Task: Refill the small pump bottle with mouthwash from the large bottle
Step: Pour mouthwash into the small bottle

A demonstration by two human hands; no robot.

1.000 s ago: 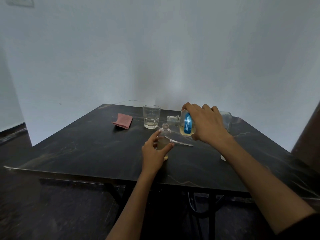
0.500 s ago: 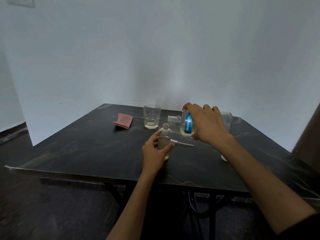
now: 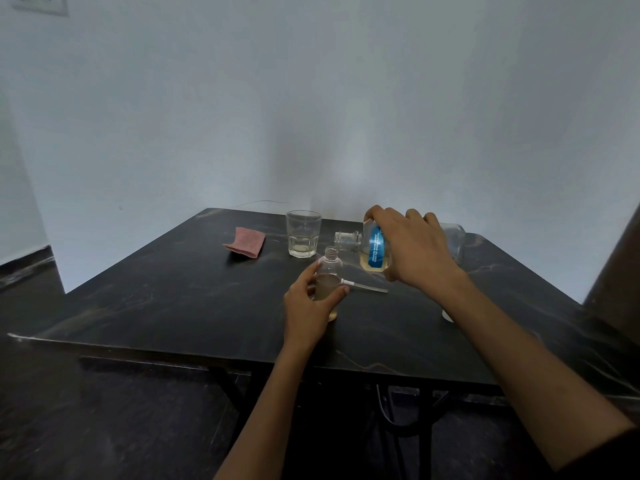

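Observation:
The small clear bottle (image 3: 329, 268) stands upright on the dark table (image 3: 173, 299) with its neck uncapped and pale liquid filling its lower part. My left hand (image 3: 310, 306) grips its body. My right hand (image 3: 412, 251) holds the large clear bottle (image 3: 372, 251) with a blue label, tipped on its side. Its uncapped mouth (image 3: 343, 240) points left, just above and right of the small bottle's neck. Yellowish liquid pools in its lower side. The white pump head with its thin tube (image 3: 363, 287) lies on the table behind my left hand.
A drinking glass (image 3: 303, 238) with a little liquid stands behind the small bottle. A folded pink cloth (image 3: 245, 242) lies to its left. A small white object (image 3: 446, 315) shows beside my right forearm. The wall rises close behind the table.
Both hands and both bottles stay nearly still. The large bottle's mouth stays just right of the small bottle's neck.

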